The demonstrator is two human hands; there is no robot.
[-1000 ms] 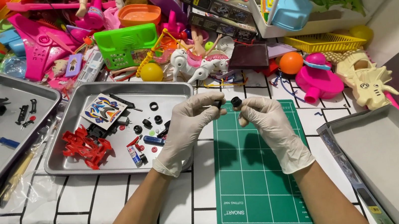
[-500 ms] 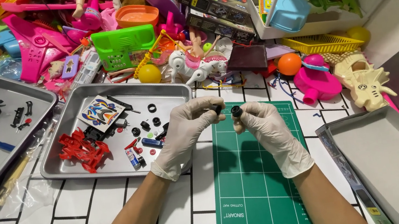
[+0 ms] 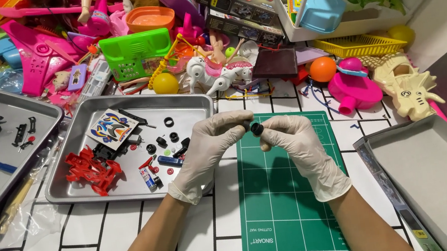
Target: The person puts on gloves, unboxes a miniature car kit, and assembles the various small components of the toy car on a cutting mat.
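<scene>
White-gloved, the left hand (image 3: 209, 147) and right hand (image 3: 295, 142) meet above the top edge of the green cutting mat (image 3: 291, 202), fingers of both pinched on a small black wheel (image 3: 256, 128) held between them. Just left sits a metal tray (image 3: 187, 106) with a red car chassis (image 3: 93, 171), loose black tyres and a sticker sheet (image 3: 111, 127). Toys crowd the bench's far side.
</scene>
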